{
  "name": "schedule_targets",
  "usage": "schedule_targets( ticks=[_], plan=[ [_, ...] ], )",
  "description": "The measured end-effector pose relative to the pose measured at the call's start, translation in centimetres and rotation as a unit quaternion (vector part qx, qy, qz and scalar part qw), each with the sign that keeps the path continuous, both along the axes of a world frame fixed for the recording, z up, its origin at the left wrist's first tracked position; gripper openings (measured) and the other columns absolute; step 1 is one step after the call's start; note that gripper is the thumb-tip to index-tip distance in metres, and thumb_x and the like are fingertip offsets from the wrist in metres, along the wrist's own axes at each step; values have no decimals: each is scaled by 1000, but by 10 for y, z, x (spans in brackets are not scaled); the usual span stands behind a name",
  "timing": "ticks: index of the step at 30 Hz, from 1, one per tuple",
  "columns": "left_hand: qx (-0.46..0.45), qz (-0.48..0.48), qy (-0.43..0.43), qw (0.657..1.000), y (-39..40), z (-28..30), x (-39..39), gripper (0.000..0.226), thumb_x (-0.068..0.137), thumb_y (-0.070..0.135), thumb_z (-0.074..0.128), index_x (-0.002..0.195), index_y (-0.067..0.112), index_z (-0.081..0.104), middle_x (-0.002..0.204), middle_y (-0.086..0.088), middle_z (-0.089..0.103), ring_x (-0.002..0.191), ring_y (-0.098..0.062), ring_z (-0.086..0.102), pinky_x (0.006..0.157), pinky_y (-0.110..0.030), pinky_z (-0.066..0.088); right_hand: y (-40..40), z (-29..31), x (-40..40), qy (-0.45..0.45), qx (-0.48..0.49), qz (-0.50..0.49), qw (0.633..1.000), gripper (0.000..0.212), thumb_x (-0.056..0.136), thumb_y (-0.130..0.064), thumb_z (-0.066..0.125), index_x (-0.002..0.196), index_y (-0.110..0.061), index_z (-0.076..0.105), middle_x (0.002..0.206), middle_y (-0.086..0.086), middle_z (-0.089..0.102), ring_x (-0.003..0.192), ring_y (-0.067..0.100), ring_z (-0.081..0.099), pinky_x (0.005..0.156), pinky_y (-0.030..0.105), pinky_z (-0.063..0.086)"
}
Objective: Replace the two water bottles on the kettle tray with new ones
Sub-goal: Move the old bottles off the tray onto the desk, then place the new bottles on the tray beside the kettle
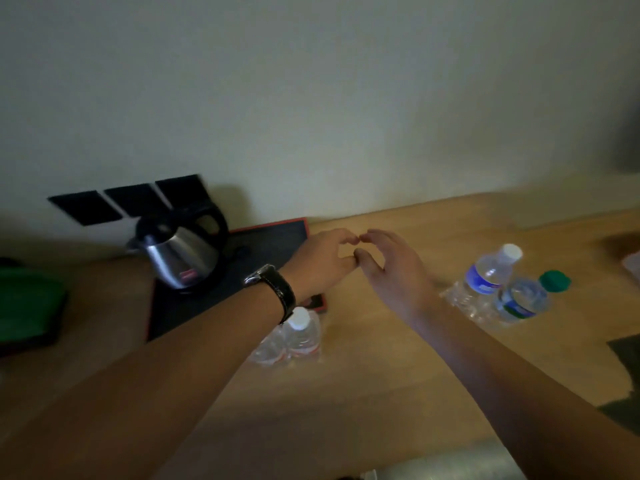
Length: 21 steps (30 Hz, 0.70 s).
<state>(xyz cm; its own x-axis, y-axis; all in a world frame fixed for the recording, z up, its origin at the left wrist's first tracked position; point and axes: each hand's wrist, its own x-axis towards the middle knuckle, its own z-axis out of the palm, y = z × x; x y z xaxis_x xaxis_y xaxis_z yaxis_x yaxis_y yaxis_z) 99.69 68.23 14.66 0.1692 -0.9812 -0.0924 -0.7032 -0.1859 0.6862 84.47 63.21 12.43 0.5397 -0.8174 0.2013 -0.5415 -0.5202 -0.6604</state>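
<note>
A black tray with a red rim (pixel 277 233) lies on the wooden counter and carries a steel kettle (pixel 181 252). No bottle stands on the tray's visible part. My left hand (pixel 320 263) and my right hand (pixel 394 268) hover together just right of the tray, fingertips touching, holding nothing. Two red-labelled bottles (pixel 299 336) sit on the counter below my left wrist, partly hidden by it. To the right stand a blue-labelled bottle (pixel 488 271) with a white cap and a green-labelled bottle (pixel 523 297) with a green cap (pixel 555 280).
The wooden counter (pixel 346 393) meets a pale wall at the back. Black wall plates (pixel 128 200) sit behind the kettle. A green object (pixel 27 306) lies at the left edge. Dark items (pixel 627 355) lie at the right edge.
</note>
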Motion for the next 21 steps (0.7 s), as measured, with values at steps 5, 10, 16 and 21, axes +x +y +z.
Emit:
schedule_targets(
  ticks=[5,10,16,21],
  plan=[
    [16,59,22,998,67,-6,43,35,88,27,71,122,19,68,124,1,68,115,-14,60,95,-31,48,36,-8,35,-10,47,125,991,29,94,-39,55,113,-20,64,109,-1,65,101,12,58,82,20,39],
    [29,112,56,992,131,-29,66,43,86,44,70,124,23,68,125,7,68,114,-8,61,94,-25,46,69,-24,45,55,77,246,965,43,82,-54,64,116,-28,63,122,-9,63,111,5,56,89,26,46],
    [26,113,85,990,168,-54,56,49,71,35,86,113,40,62,103,31,65,94,11,60,77,-18,49,74,-43,39,112,65,225,966,53,77,-28,77,127,-26,58,126,0,64,112,21,59,90,41,48],
    [-27,150,106,983,171,-70,50,45,79,18,81,119,32,66,104,26,60,100,5,58,91,-35,55,72,-52,36,85,67,219,970,59,76,-29,80,129,-28,53,127,-9,64,109,16,61,90,35,48]
  ],
)
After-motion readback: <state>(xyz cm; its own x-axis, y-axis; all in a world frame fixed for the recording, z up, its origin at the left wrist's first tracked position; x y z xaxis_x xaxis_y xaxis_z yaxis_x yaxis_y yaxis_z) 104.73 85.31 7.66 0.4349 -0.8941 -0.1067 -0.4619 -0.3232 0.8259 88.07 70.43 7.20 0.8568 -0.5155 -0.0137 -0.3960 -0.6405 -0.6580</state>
